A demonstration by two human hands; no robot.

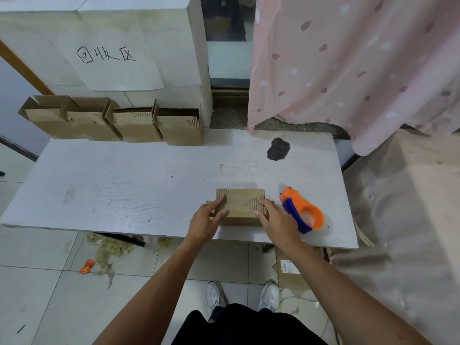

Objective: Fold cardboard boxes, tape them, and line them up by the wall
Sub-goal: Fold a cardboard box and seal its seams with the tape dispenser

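Floor: white shoes [268, 296] stood on pale tiles at the table's near edge; an orange wrapper [87, 265] and some scraps lay to the left.
Left hand [206, 221]: flat on the box's left end, with straight fingers pressing its top and the thumb against the near face — not gripping.
Right hand [276, 217]: likewise uncurled, with its fingers laid over the right end of the top and holding nothing.
Box [245, 195]: sat on the table near its front edge, between the two hands. Its top flaps were folded down and met at a seam. No tape could be made out on it.
Dispenser [295, 207]: orange and blue, lying on the table just right of the right hand and apart from the box.
Table [124, 185]: a white, scuffed board with a dark patch [278, 149] toward the far right.
Row [112, 120]: four boxes stood side by side at the table's far left against the wall [139, 33], with their upper flaps open.
Sign [112, 61]: a handwritten sheet on the wall above the row.
Curtain [348, 66]: pink and patterned, hanging at the far right.
Step in hand: judged to be closing the flaps, just ahead of taping.
Next move: one hand had to keep the flaps down while the right hand reached for the dispenser. The tape then needed running along the seam — square to it, with both flaps level, or they could spring up.
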